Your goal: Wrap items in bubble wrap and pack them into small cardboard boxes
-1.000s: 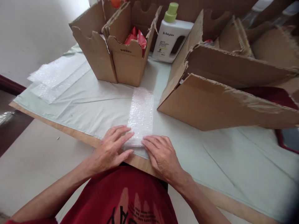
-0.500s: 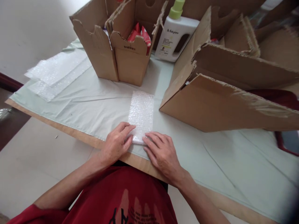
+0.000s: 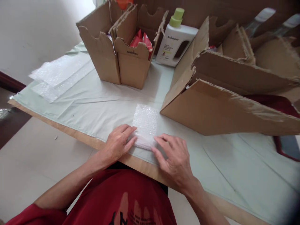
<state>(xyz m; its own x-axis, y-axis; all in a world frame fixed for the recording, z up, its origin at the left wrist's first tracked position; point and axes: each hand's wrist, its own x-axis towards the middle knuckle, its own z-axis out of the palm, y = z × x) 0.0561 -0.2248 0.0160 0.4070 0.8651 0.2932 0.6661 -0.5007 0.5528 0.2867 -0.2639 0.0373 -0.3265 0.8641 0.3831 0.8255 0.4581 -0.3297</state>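
I'm keeping the left hand at the folded bubble wrap, thumb and fingers parted, tips touching its left edge. My right hand, similarly spread, is touching its right edge. Wrap's lying on pale green cloth, near the wooden table edge.

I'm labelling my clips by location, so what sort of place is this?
Probably a room in a home or small workroom, though the view can't settle which. A cloth-covered table bears open cardboard boxes, a white bottle with a green cap, and bubble wrap.
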